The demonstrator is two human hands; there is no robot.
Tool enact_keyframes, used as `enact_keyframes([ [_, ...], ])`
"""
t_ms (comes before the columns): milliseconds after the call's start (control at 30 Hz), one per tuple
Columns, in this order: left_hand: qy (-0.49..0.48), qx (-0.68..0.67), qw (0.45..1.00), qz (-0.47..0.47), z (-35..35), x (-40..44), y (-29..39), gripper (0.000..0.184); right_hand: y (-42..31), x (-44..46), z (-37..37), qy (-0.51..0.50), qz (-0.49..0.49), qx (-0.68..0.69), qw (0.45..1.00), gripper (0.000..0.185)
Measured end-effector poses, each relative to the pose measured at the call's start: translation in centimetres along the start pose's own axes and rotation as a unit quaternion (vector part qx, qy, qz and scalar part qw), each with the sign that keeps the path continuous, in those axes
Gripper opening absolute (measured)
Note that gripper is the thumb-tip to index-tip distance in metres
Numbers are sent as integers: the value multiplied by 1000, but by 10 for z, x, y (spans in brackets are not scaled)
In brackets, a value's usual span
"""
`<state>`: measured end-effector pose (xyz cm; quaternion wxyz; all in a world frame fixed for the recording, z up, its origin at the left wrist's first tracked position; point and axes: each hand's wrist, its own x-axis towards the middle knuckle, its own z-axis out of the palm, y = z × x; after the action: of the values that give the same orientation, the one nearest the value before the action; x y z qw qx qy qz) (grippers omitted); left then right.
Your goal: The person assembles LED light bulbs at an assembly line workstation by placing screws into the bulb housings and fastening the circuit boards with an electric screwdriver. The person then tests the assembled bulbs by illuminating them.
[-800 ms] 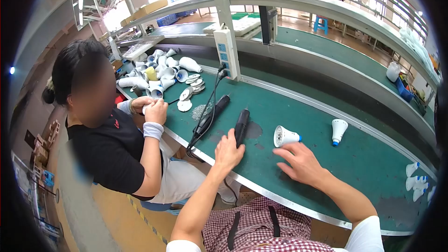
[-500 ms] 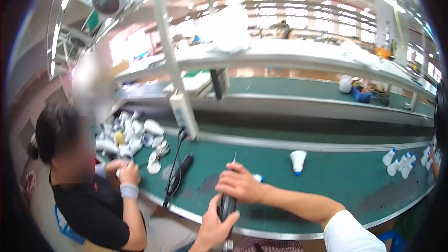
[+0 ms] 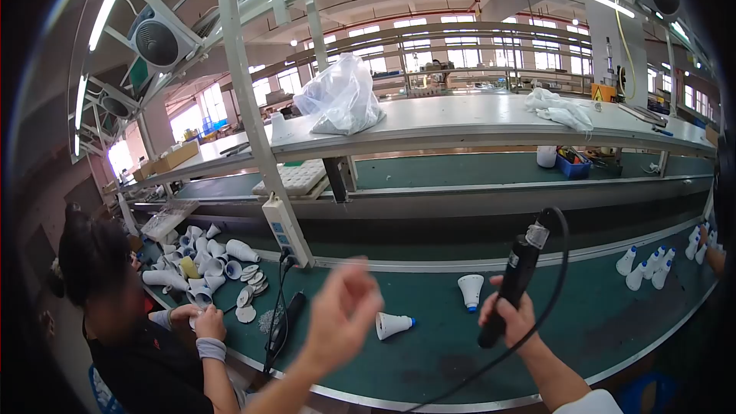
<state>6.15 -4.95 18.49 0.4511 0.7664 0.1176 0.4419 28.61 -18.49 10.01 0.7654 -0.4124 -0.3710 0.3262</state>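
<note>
My right hand (image 3: 512, 323) is wrapped round the lower part of a black electric screwdriver (image 3: 515, 280), held up with its cord end on top; the cord loops down at the right. My left hand (image 3: 343, 318) is raised over the bench, blurred, its fingers partly curled; I cannot make out anything in it. Beside it, a white lamp housing with a blue tip (image 3: 392, 326) lies on its side on the green bench. Another white housing (image 3: 471, 290) lies just left of the screwdriver, its blue tip toward me.
A co-worker (image 3: 115, 314) works at the left beside piled white housings (image 3: 218, 264) and discs (image 3: 245, 313). A second black screwdriver (image 3: 290, 322) lies near the power strip (image 3: 282, 224). More housings (image 3: 654, 262) stand at the right, near another person's hand (image 3: 714, 259).
The screwdriver has passed from my left hand to my right, been lifted and moved right. My left hand has let go of it and risen. The view has tilted up and swung right.
</note>
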Motion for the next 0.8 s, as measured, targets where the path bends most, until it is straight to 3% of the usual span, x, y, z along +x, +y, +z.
enact_keyframes([
  [33,41,136,986,83,-10,36,4,36,-8,-7,-9,-39,6,84,996,35],
  [100,128,335,913,195,-28,114,14,24,-16,-21,-29,-75,-16,-34,996,35],
  [167,170,380,861,292,-52,202,7,18,-10,-25,-43,-60,-83,-19,995,47],
  [200,170,455,821,299,-70,244,3,20,-16,-24,-45,-25,-97,-19,995,52],
  [233,183,497,810,253,-73,272,9,23,-25,-24,-47,13,-111,-21,994,57],
  [300,171,508,807,248,-95,332,-6,23,-25,-25,-65,69,-108,-3,992,61],
  [367,86,545,829,89,-95,360,1,21,-22,-23,-82,131,-119,-3,984,62],
  [400,83,546,829,93,-99,373,-6,21,-20,-20,-86,170,-143,14,975,61],
  [433,11,543,834,102,-106,388,-22,21,-17,-18,-90,209,-164,32,964,61],
  [467,-60,537,834,109,-114,402,-39,20,-15,-16,-94,212,-185,40,959,60],
  [500,-63,540,833,105,-126,422,-60,20,-14,-12,-97,213,-180,43,959,60],
  [567,-161,578,785,156,-154,450,-105,10,-10,-7,-101,219,-214,53,950,59],
  [600,-200,659,695,206,-146,444,-100,6,-7,-5,-101,216,-201,56,954,59],
  [733,-129,681,699,175,-122,435,-92,8,4,2,-106,226,-199,72,951,61],
  [800,-130,690,674,232,-130,430,-82,16,8,3,-109,208,-212,69,952,61],
])
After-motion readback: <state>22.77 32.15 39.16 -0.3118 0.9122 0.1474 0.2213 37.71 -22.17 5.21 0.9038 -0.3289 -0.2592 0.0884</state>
